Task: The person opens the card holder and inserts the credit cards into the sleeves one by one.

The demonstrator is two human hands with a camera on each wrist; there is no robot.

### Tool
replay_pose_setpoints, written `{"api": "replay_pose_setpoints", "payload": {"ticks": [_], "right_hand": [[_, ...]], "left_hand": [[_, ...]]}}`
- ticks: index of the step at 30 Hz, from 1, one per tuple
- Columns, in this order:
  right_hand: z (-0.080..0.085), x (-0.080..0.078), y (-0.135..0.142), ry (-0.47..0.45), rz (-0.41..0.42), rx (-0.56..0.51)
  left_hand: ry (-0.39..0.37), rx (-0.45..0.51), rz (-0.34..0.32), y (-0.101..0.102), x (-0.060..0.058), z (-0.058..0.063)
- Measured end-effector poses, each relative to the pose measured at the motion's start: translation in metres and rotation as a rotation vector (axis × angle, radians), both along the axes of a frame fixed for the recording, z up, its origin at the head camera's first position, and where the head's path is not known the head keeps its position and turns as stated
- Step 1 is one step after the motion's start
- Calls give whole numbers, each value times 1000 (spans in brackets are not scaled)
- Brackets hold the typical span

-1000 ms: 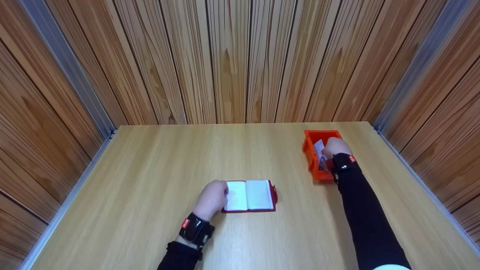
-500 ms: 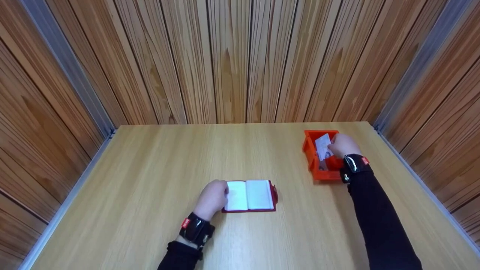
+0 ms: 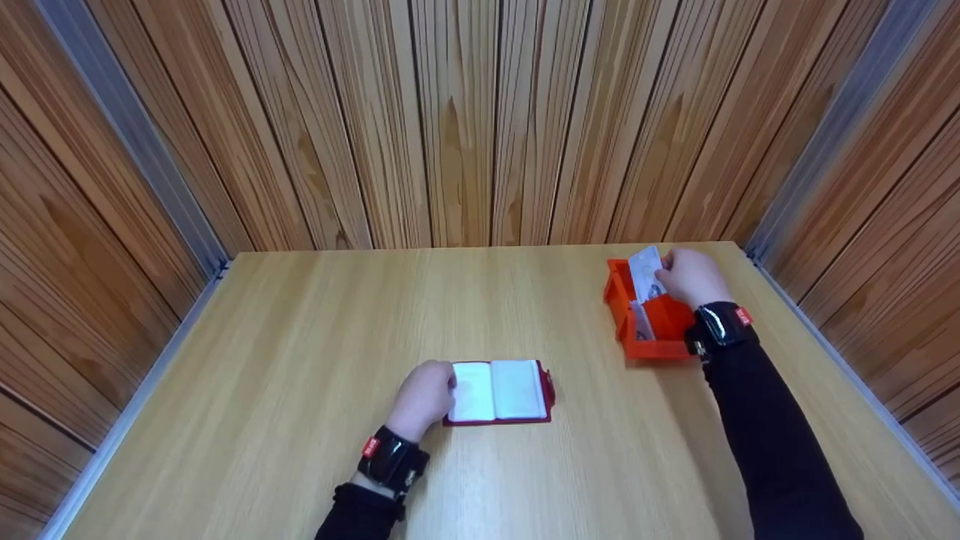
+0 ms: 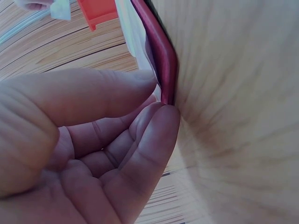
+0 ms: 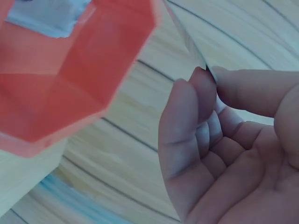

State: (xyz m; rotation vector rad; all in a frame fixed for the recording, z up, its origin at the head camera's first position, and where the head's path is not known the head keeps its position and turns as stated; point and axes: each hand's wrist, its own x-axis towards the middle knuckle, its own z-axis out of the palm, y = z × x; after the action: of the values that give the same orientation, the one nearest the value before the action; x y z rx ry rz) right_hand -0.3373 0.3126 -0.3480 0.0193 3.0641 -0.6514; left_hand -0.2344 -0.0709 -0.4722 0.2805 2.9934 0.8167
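Observation:
A small booklet (image 3: 519, 390) with a dark red cover lies open on the table, showing white pages and a clasp at its right side. My left hand (image 3: 421, 401) pinches its left edge. In the left wrist view the thumb lies on the page side and a fingertip meets the red cover (image 4: 163, 58). Over the far end of an orange bin (image 3: 656, 350), my right hand (image 3: 694, 277) pinches a thin, pale printed card (image 3: 645, 274) between thumb and index finger. That card stands nearly edge-on in the right wrist view.
Inside the bin lies another pale printed piece (image 3: 642, 322). The light wood table (image 3: 337, 322) spreads left of the bin and around the booklet. Wood-plank walls (image 3: 457, 135) with metal corner strips close off the back and both sides.
My right hand has drawn the card up out of the bin, moving away from me and slightly right. The left hand and the open booklet have stayed in place.

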Motion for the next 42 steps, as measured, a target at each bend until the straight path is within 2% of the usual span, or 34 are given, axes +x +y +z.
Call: {"api": "replay_pose_setpoints", "payload": {"ticks": [7,13,18,24,33,42], "right_hand": [[8,12,-31,73,82,-51],[5,21,-57,164,162,-91],[2,29,-75,180,202,-122],[-6,36,-89,108,230,-178],[-22,40,-105,1,265,-261],[-36,45,-117,-168,314,-410]], "left_hand": [[-16,8,19,0,0,1],[-5,9,12,-1,0,1],[8,13,11,-2,-1,0],[84,-9,-21,-3,0,-2],[20,6,2,-1,1,0],[25,3,-10,-1,1,0]]}}
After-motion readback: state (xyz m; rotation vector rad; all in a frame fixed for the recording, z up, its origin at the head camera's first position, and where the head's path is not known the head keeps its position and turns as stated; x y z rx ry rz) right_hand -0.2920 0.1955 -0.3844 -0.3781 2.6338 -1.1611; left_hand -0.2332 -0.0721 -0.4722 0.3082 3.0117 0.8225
